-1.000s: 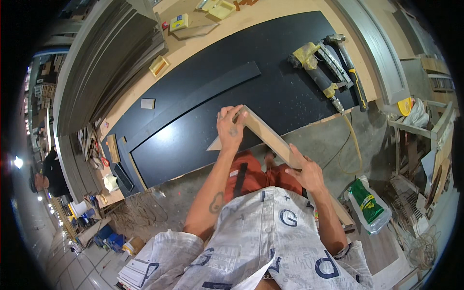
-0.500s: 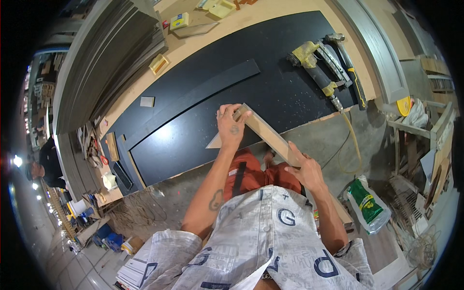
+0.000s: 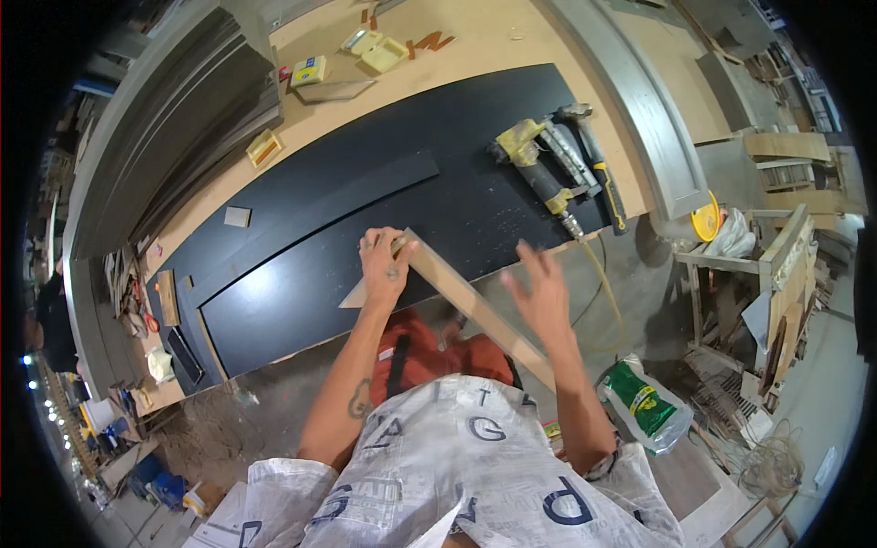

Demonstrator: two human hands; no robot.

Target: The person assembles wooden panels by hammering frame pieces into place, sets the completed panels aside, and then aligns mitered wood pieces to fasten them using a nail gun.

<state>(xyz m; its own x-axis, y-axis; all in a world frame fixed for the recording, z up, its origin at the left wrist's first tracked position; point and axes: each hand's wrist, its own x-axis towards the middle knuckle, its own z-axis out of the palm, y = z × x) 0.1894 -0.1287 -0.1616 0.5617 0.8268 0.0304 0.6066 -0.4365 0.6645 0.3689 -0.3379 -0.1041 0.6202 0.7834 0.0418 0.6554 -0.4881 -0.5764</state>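
Observation:
My left hand (image 3: pixel 385 274) is closed round the corner where a long pale wooden strip (image 3: pixel 470 306) meets a second wooden piece (image 3: pixel 354 294), whose pointed end shows beside my wrist. How the two are joined is hidden under my fingers. The long strip slants down past the panel's near edge toward my right forearm. My right hand (image 3: pixel 541 301) is raised off the strip, fingers spread and holding nothing. Beyond it, a yellow and black nail gun (image 3: pixel 539 173) lies on the black panel (image 3: pixel 475 110), next to a hammer (image 3: pixel 603 173) with a black and yellow handle.
On the panel lie a dark flat strip (image 3: pixel 365 196) and a small pale block (image 3: pixel 237 216). A stack of grey panels (image 3: pixel 196 119) stands at the left. Farther back is an open yellow box (image 3: pixel 379 50). From the nail gun a yellow hose (image 3: pixel 610 292) hangs down; a green bag (image 3: pixel 647 402) sits at right.
My right hand has let go of the long strip and moved up toward the nail gun, fingers opening. My left hand keeps its hold. The whole view has shifted, with the bench now farther left.

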